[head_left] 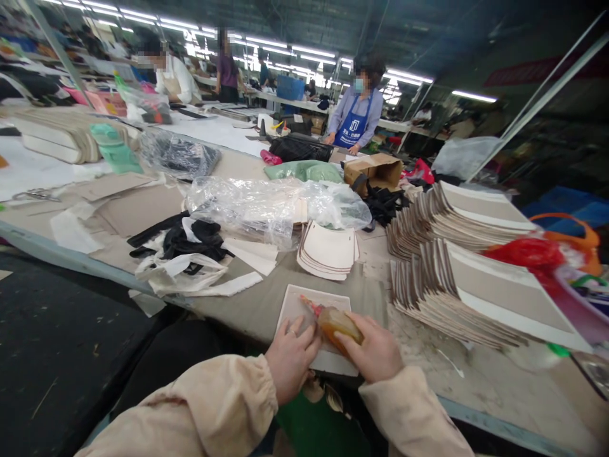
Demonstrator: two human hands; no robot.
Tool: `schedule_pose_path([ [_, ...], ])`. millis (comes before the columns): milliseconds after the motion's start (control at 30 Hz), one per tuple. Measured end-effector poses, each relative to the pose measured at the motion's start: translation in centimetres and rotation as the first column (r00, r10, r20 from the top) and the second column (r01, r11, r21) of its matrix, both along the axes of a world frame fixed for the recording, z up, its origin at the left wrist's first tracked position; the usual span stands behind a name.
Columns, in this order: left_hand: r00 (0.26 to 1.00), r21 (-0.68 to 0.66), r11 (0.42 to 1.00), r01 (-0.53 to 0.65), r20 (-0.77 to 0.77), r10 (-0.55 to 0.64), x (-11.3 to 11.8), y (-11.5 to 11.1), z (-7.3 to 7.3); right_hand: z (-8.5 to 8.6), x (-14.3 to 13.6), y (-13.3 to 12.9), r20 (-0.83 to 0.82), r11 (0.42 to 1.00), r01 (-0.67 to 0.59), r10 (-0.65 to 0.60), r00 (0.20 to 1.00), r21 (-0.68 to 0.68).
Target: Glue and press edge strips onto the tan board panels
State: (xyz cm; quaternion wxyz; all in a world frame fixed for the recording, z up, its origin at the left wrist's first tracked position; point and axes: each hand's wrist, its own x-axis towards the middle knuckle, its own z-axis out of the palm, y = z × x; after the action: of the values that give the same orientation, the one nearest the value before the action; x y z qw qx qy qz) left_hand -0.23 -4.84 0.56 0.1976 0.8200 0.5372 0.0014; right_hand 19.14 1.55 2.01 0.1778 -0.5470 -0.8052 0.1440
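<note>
My right hand (373,349) grips an amber squeeze bottle (335,322) whose red nozzle points left over a flat grey-white panel (297,303) lying at the table's near edge. My left hand (290,358) rests on the panel's near left side, fingers curled, holding it down. Just beyond lies a small stack of cream curved pieces (328,252). To the right are two large fanned stacks of grey-white panels (476,292).
Crumpled clear plastic (271,206), black fabric (190,238) and white scraps lie on the left half of the table (499,387). A cardboard box (375,170) stands further back. A person in a blue apron (356,120) works at the far side; others stand behind.
</note>
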Motion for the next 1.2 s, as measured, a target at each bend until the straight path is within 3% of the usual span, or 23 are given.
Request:
schedule_pose_path([
  [100,1.000,0.030,0.999,0.012,0.016,-0.013,-0.3,0.1,-0.2,-0.8,0.3,0.1,-0.419,0.981,0.003,-0.085,0.904,-0.194],
  [200,0.993,0.085,0.996,0.010,0.121,-0.020,-1.3,0.4,-0.3,-1.4,2.4,0.2,-0.672,0.944,0.136,-0.311,0.673,-0.300],
  [267,0.977,0.143,0.987,-0.068,0.209,0.037,-2.2,1.0,-0.3,-1.8,4.3,0.4,-0.711,0.911,0.303,-0.409,0.572,-0.281],
  [400,0.935,0.230,0.920,-0.317,0.237,0.263,-4.3,2.6,-0.4,-2.9,8.1,0.5,-0.642,0.793,0.580,-0.546,0.539,-0.187],
  [467,0.931,0.209,0.913,-0.351,0.178,0.318,-5.0,3.2,-0.6,-3.6,9.5,0.3,-0.622,0.752,0.638,-0.581,0.525,-0.165],
  [600,0.949,0.205,0.927,-0.315,0.074,0.306,-5.1,3.6,-1.0,-4.8,11.0,-0.1,-0.623,0.719,0.677,-0.604,0.498,-0.156],
  [700,0.952,0.214,0.928,-0.306,0.069,0.298,-4.9,3.7,-1.1,-5.1,11.1,-0.1,-0.637,0.772,0.594,-0.578,0.510,-0.226],
  [833,0.939,0.175,0.924,-0.340,0.113,0.324,-5.0,3.9,-1.1,-5.3,11.1,-0.1,-0.498,0.796,0.550,-0.595,0.632,-0.253],
  [1000,0.911,0.108,0.912,-0.396,0.166,0.376,-5.3,4.2,-1.1,-5.5,12.6,-0.7,-0.437,0.855,0.461,-0.519,0.735,-0.240],
  [1200,0.881,0.065,0.889,-0.453,0.188,0.434,-5.3,4.2,-0.8,-4.0,14.0,-1.6,-0.126,0.787,0.580,-0.610,0.782,-0.208],
])
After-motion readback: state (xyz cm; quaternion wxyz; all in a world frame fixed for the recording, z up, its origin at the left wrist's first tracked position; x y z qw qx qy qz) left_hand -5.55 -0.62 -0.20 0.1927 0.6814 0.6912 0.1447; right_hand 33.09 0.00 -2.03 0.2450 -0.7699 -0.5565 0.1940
